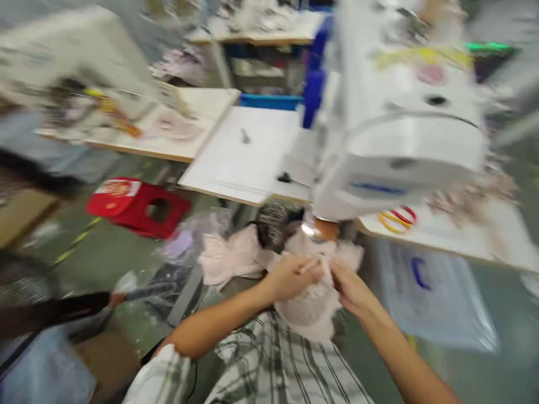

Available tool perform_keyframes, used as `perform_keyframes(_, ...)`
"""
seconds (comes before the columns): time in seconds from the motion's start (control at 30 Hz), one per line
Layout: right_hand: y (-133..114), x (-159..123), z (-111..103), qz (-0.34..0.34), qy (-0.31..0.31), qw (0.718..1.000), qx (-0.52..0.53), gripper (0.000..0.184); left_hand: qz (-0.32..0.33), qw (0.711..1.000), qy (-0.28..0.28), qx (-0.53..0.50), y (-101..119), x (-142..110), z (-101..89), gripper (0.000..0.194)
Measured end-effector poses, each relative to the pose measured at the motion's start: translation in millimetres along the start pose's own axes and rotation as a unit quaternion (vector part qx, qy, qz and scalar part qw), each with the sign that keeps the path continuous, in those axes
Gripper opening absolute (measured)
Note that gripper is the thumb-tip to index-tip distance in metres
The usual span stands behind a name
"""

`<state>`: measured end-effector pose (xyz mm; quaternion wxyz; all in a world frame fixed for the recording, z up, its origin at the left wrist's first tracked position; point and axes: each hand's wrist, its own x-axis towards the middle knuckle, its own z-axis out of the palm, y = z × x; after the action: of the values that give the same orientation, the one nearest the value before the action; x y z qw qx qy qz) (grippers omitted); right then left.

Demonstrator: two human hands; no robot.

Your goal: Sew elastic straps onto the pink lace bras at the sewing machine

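Both hands are on a pale pink lace bra (309, 308) just in front of and below the head of a white sewing machine (404, 146). My left hand (292, 276) has its fingers closed on the fabric near the middle. My right hand (351, 285) pinches the bra from the other side, close to the left one. A lace cup hangs below the hands against a striped shirt. More pale pink lace (229, 255) spreads to the left, and I cannot tell whether it is joined to the held bra. Motion blur hides fine detail at the fingertips.
A white worktable (252, 151) extends to the left, toward another sewing machine (80, 62). Red and yellow rings (396, 220) lie on the right tabletop by beige fabric pieces (475, 193). A red stool (137, 206) stands on the floor; a person's arm (80, 306) shows at left.
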<state>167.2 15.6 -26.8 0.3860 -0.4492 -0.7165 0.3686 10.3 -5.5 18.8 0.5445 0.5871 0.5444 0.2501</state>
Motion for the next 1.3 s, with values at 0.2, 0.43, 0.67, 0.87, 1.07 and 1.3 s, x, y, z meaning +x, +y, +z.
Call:
perform_keyframes(0.2, 14.2, -15.4, -71.2, 0.289, 0.053, 0.895, 0.336, 0.038, 0.018, 0.995, -0.092, -0.034, 0.7, 18.2, 7.9, 0.042)
perform_keyframes(0.43, -24.8, -10.5, -76.4, 0.173, -0.143, 0.956, 0.187, 0.028, 0.038, 0.995, -0.087, 0.042, 7.7, 20.0, 6.6, 0.042)
perform_keyframes(0.67, -28.8, -11.3, -66.9, 0.065, -0.119, 0.991, 0.021, 0.029, 0.061, 0.988, -0.108, 0.090, 4.4, 15.1, 3.1, 0.038)
perform_keyframes(0.87, -25.8, -1.1, -68.4, 0.146, -0.068, 0.969, 0.186, 0.029, 0.162, 0.987, 0.018, 0.006, 1.3, 6.3, 17.0, 0.028)
perform_keyframes(1.07, -22.1, 26.6, -82.3, 0.202, -0.084, 0.953, 0.209, 0.032, 0.323, 0.914, 0.181, 0.165, -1.1, 10.5, 25.7, 0.022)
perform_keyframes(1.3, 1.4, 57.2, -92.9, 0.214, 0.001, 0.953, 0.213, 0.029, 0.263, 0.943, 0.101, 0.179, 20.6, 32.6, -11.7, 0.031)
